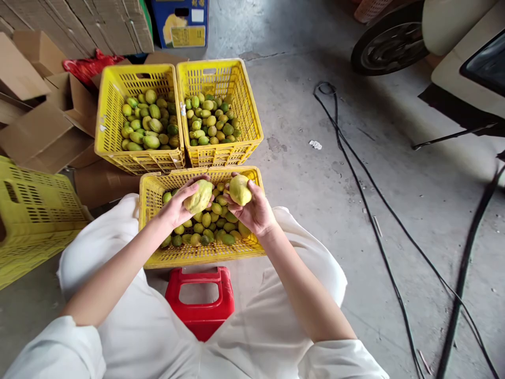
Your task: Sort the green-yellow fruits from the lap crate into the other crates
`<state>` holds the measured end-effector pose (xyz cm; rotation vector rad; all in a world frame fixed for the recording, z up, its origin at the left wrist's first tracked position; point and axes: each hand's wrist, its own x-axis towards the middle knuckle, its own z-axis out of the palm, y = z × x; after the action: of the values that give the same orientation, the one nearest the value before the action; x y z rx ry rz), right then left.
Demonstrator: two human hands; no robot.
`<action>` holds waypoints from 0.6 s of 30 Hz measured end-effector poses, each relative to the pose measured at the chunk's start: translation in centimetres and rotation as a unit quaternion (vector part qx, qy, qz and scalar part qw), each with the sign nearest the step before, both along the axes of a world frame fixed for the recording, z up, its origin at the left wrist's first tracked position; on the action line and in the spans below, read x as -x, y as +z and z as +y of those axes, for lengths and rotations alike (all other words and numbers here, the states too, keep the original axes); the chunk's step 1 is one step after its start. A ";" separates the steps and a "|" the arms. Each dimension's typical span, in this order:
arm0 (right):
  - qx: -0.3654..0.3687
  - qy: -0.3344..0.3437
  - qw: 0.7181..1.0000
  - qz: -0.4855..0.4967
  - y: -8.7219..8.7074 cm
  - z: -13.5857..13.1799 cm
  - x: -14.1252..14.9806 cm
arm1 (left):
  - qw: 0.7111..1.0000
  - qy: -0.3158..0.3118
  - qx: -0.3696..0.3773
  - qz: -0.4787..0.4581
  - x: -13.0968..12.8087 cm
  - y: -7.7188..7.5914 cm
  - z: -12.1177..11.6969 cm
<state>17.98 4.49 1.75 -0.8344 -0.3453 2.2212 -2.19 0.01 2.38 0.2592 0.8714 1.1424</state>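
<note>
My left hand [179, 206] is closed round a large, bumpy yellow-green lemon [199, 197]. In my right hand [254, 210] is another lemon [240, 190], smoother and yellow, gripped between thumb and fingers. Both hands are raised over the near yellow crate [158, 258], which holds many yellow and green lemons [207, 231]. Behind it, side by side, are a left crate [108, 105] and a right crate [246, 105], each partly filled with lemons of mixed green and yellow.
A red plastic stool [197, 315] is between my legs. Another yellow crate [43, 210] lies at the left, near cardboard boxes [43, 131]. A blue printed box [195, 34] stands behind. Black cables [366, 195] run over the floor at right, near a wheeled vehicle [453, 58].
</note>
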 end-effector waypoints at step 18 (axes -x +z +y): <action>-0.033 0.014 0.999 -0.017 0.2 -0.3 -0.5 | 0.998 0.014 0.061 0.029 0.2 -0.7 -0.6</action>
<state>18.47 4.24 1.96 -0.8381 -0.4459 2.2112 -2.35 -0.62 1.64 0.1800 0.9952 1.1079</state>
